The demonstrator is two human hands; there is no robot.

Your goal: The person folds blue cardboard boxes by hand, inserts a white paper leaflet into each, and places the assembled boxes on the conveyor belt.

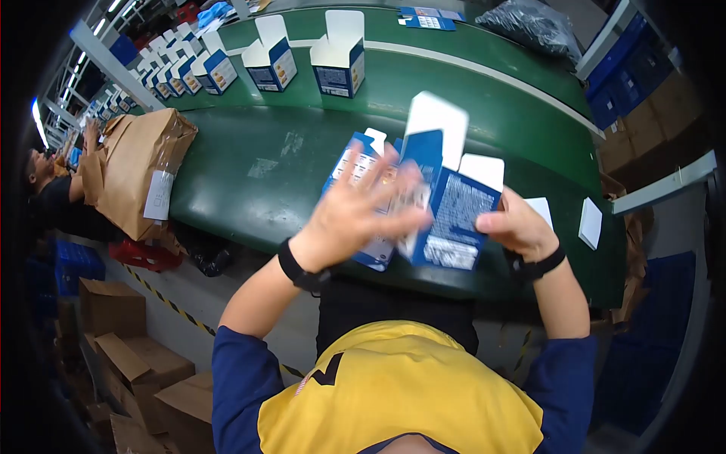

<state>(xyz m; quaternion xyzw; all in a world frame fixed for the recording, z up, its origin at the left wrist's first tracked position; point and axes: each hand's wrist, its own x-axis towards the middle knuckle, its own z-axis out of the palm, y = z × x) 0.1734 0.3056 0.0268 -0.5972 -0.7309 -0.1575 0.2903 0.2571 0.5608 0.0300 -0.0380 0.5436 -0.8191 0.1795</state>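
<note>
A blue and white folding carton [461,212] stands tilted over the near edge of the green work surface, its white top flaps up. My right hand [522,227] grips its right side, with the thumb on the printed front panel. My left hand [363,212] is spread in front of the carton's left side, its fingers smeared by motion; whether they touch the panel I cannot tell. Behind and below that hand shows another blue and white carton [340,166], mostly hidden, lying on the surface.
Open-topped cartons [338,68] stand in a row along the green conveyor [423,79]. A brown paper-wrapped package [144,170] sits at the left, near another person [57,189]. White pieces [590,223] lie at the right. Cardboard boxes [140,363] crowd the floor at lower left.
</note>
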